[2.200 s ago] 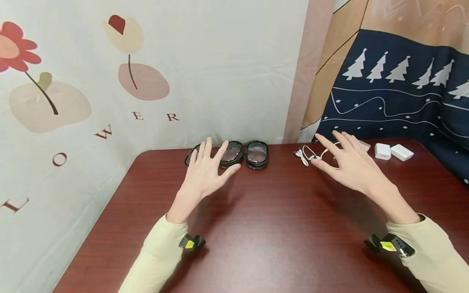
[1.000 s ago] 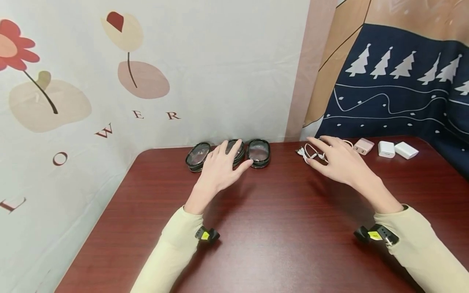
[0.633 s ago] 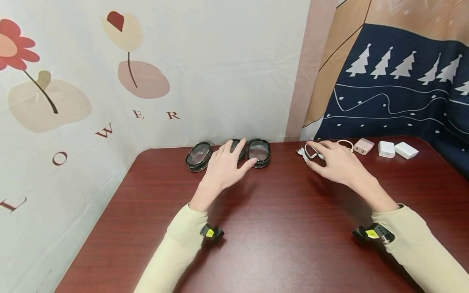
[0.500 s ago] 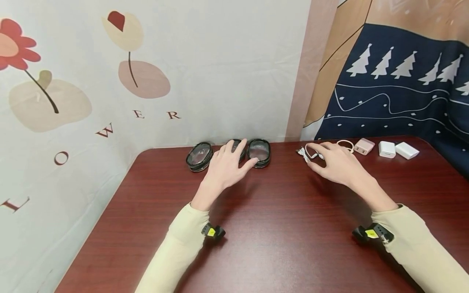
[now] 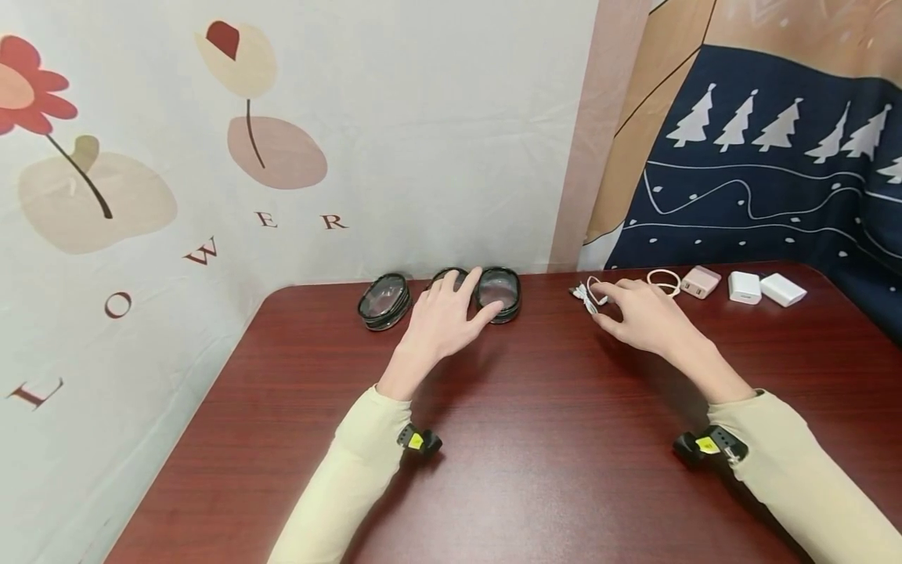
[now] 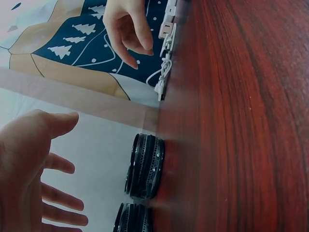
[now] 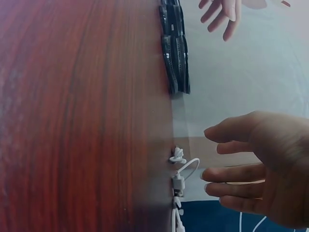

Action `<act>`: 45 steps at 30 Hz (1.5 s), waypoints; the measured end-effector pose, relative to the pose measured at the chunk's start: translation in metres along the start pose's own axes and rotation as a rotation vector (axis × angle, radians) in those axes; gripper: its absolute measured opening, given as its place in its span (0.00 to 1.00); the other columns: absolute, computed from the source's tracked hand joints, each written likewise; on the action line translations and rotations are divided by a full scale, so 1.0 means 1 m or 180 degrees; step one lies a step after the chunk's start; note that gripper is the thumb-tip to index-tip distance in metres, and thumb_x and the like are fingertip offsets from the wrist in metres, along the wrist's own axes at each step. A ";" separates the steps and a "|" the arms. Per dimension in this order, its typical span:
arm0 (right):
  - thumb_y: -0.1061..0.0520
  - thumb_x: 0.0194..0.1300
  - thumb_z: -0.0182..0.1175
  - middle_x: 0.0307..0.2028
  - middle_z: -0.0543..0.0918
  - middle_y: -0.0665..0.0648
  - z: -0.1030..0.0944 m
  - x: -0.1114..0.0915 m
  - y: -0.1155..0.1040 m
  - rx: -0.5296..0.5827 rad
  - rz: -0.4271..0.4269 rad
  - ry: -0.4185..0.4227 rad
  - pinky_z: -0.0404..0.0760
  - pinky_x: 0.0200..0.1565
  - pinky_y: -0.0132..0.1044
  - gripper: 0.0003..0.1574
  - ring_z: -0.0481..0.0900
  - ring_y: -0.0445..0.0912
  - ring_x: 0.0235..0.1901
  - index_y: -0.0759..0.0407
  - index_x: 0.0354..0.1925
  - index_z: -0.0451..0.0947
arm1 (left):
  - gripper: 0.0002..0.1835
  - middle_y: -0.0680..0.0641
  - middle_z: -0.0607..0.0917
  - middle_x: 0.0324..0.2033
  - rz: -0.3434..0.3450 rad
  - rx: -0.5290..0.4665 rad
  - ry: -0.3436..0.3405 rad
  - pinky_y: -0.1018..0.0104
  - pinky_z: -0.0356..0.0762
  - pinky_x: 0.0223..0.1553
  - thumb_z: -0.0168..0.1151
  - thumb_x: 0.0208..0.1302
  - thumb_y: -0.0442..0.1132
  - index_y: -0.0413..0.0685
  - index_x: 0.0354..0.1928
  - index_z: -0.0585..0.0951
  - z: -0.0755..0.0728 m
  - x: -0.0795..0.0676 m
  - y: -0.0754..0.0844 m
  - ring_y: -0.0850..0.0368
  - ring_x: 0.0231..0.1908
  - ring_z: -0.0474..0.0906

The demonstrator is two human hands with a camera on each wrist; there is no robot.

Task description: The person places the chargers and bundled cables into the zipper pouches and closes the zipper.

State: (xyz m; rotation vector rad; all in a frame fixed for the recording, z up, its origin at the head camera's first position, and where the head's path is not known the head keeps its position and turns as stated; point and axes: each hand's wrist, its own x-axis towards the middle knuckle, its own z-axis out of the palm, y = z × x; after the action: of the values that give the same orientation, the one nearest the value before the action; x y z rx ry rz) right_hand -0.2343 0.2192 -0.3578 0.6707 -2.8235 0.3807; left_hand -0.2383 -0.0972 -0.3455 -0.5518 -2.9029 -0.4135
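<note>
My left hand [image 5: 440, 319] hovers with spread fingers over the black zip cases with clear tops, holding nothing. It partly hides the middle case [image 5: 454, 276]; its thumb overlaps the right case [image 5: 497, 288] in the head view. The left case [image 5: 384, 301] lies uncovered. In the left wrist view a gap shows between that hand [image 6: 29, 159] and the cases. My right hand [image 5: 647, 315] is above the white charging cables [image 5: 585, 298], fingers bent loosely and empty. The right wrist view shows its fingertips apart from the cables [image 7: 178, 181].
Beyond the right hand lie a coiled cream cable [image 5: 665, 274], a pink charger plug [image 5: 701, 282] and two white charger plugs [image 5: 744, 287], all along the back of the dark red table [image 5: 521, 470]. A printed curtain [image 5: 437, 141] hangs directly behind the table.
Both hands have moved inward and lower. The left one has shifted right from the left case toward the middle and right ones. The right has uncovered the pink plug and cream cable.
</note>
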 end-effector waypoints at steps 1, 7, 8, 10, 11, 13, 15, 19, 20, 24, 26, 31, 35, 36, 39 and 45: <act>0.55 0.66 0.65 0.46 0.83 0.71 0.001 0.001 0.001 0.0001 -0.0001 -0.0019 0.80 0.47 0.61 0.28 0.82 0.62 0.45 0.66 0.61 0.77 | 0.39 0.36 0.68 0.68 -0.0001 -0.0002 -0.0003 0.42 0.65 0.65 0.49 0.72 0.66 0.53 0.77 0.62 0.001 0.000 0.000 0.39 0.68 0.65; 0.56 0.65 0.66 0.42 0.84 0.69 0.005 0.003 0.004 0.0005 -0.0018 -0.0056 0.80 0.45 0.59 0.26 0.83 0.61 0.42 0.67 0.59 0.78 | 0.38 0.36 0.69 0.68 0.0011 -0.0005 -0.0012 0.42 0.65 0.66 0.49 0.73 0.66 0.53 0.76 0.63 0.004 0.003 0.001 0.39 0.67 0.67; 0.56 0.65 0.66 0.42 0.84 0.69 0.005 0.003 0.004 0.0009 -0.0020 -0.0055 0.81 0.45 0.59 0.26 0.83 0.61 0.42 0.67 0.59 0.78 | 0.38 0.37 0.69 0.68 0.0012 -0.0001 -0.0023 0.42 0.65 0.65 0.48 0.73 0.66 0.54 0.76 0.63 0.004 0.003 0.002 0.38 0.66 0.67; 0.57 0.65 0.66 0.42 0.84 0.69 0.006 0.003 0.005 0.0017 -0.0032 -0.0047 0.81 0.45 0.59 0.25 0.83 0.61 0.42 0.67 0.58 0.79 | 0.38 0.37 0.69 0.67 0.0012 -0.0001 -0.0041 0.42 0.65 0.65 0.48 0.73 0.66 0.54 0.76 0.63 0.005 0.004 0.003 0.38 0.66 0.67; 0.57 0.65 0.66 0.41 0.84 0.69 0.007 0.004 0.005 0.0020 -0.0041 -0.0045 0.81 0.45 0.59 0.25 0.83 0.60 0.42 0.67 0.58 0.79 | 0.38 0.37 0.69 0.67 0.0006 0.0003 -0.0053 0.42 0.65 0.65 0.48 0.73 0.66 0.54 0.77 0.63 0.005 0.005 0.003 0.38 0.66 0.68; 0.58 0.65 0.66 0.40 0.84 0.68 0.008 0.004 0.006 0.0030 -0.0069 -0.0038 0.81 0.44 0.58 0.24 0.83 0.60 0.40 0.68 0.57 0.80 | 0.38 0.37 0.70 0.67 -0.0004 -0.0007 -0.0064 0.41 0.66 0.64 0.48 0.73 0.66 0.54 0.76 0.64 0.006 0.006 0.004 0.38 0.65 0.68; 0.58 0.65 0.65 0.38 0.84 0.68 0.010 0.005 0.007 0.0045 -0.0101 -0.0043 0.81 0.42 0.57 0.23 0.83 0.59 0.38 0.68 0.55 0.80 | 0.38 0.37 0.70 0.67 -0.0013 -0.0028 -0.0078 0.41 0.66 0.63 0.49 0.73 0.66 0.53 0.76 0.64 0.007 0.007 0.004 0.38 0.65 0.68; 0.59 0.65 0.65 0.36 0.83 0.66 0.012 0.006 0.006 0.0085 -0.0119 -0.0086 0.82 0.40 0.56 0.21 0.83 0.57 0.36 0.68 0.53 0.81 | 0.38 0.37 0.70 0.66 -0.0027 -0.0064 -0.0130 0.42 0.67 0.63 0.49 0.73 0.66 0.53 0.76 0.65 0.010 0.010 0.005 0.38 0.65 0.68; 0.59 0.64 0.65 0.36 0.83 0.66 0.012 0.007 0.006 0.0087 -0.0120 -0.0095 0.82 0.40 0.56 0.20 0.83 0.57 0.37 0.68 0.53 0.81 | 0.38 0.37 0.70 0.66 -0.0031 -0.0065 -0.0146 0.42 0.67 0.63 0.49 0.73 0.66 0.53 0.76 0.65 0.011 0.011 0.005 0.38 0.64 0.68; 0.59 0.64 0.66 0.34 0.82 0.63 0.012 0.007 0.004 0.0062 -0.0089 -0.0142 0.82 0.37 0.55 0.19 0.82 0.55 0.36 0.68 0.52 0.82 | 0.37 0.37 0.70 0.66 -0.0060 -0.0070 -0.0208 0.43 0.68 0.62 0.48 0.74 0.65 0.52 0.76 0.65 0.013 0.013 0.006 0.38 0.64 0.69; 0.59 0.64 0.66 0.34 0.82 0.62 0.012 0.007 0.003 0.0057 -0.0077 -0.0167 0.82 0.36 0.54 0.19 0.82 0.55 0.36 0.67 0.52 0.83 | 0.37 0.36 0.70 0.66 -0.0075 -0.0081 -0.0240 0.43 0.68 0.62 0.48 0.74 0.66 0.52 0.76 0.64 0.014 0.015 0.006 0.38 0.64 0.69; 0.60 0.65 0.66 0.33 0.83 0.61 0.012 0.009 0.004 0.0095 -0.0078 -0.0227 0.82 0.37 0.53 0.18 0.82 0.54 0.36 0.69 0.50 0.83 | 0.37 0.36 0.70 0.66 -0.0104 -0.0091 -0.0304 0.44 0.68 0.62 0.47 0.74 0.66 0.52 0.76 0.65 0.017 0.019 0.008 0.38 0.64 0.68; 0.61 0.65 0.65 0.31 0.81 0.59 0.014 0.010 0.006 0.0132 -0.0068 -0.0317 0.80 0.35 0.50 0.18 0.79 0.52 0.35 0.70 0.51 0.82 | 0.37 0.36 0.71 0.65 -0.0083 -0.0074 -0.0313 0.45 0.69 0.63 0.47 0.75 0.65 0.51 0.75 0.65 0.019 0.022 0.010 0.38 0.64 0.67; 0.61 0.65 0.65 0.30 0.81 0.59 0.014 0.011 0.007 0.0148 -0.0075 -0.0335 0.80 0.35 0.50 0.19 0.78 0.52 0.34 0.71 0.52 0.82 | 0.36 0.36 0.71 0.65 -0.0072 -0.0075 -0.0309 0.46 0.68 0.63 0.47 0.75 0.64 0.50 0.75 0.65 0.019 0.022 0.011 0.38 0.64 0.67; 0.62 0.65 0.65 0.32 0.80 0.61 0.015 0.011 0.008 0.0197 -0.0065 -0.0390 0.80 0.36 0.50 0.20 0.78 0.52 0.35 0.72 0.53 0.81 | 0.36 0.36 0.70 0.66 -0.0055 -0.0089 -0.0307 0.46 0.67 0.65 0.48 0.75 0.63 0.49 0.75 0.66 0.020 0.025 0.013 0.38 0.65 0.66; 0.63 0.65 0.65 0.34 0.81 0.64 0.015 0.013 0.010 0.0213 -0.0140 -0.0447 0.81 0.40 0.52 0.20 0.79 0.55 0.38 0.74 0.53 0.81 | 0.36 0.36 0.69 0.67 -0.0100 -0.0078 -0.0412 0.46 0.69 0.64 0.46 0.76 0.63 0.50 0.75 0.65 0.025 0.030 0.016 0.39 0.67 0.65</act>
State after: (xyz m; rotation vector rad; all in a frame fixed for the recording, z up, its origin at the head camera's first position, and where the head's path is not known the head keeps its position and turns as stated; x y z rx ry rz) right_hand -0.2523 0.2178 -0.3707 0.8017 -2.9329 0.4386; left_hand -0.2623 -0.0655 -0.3594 -0.5569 -3.0376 -0.4336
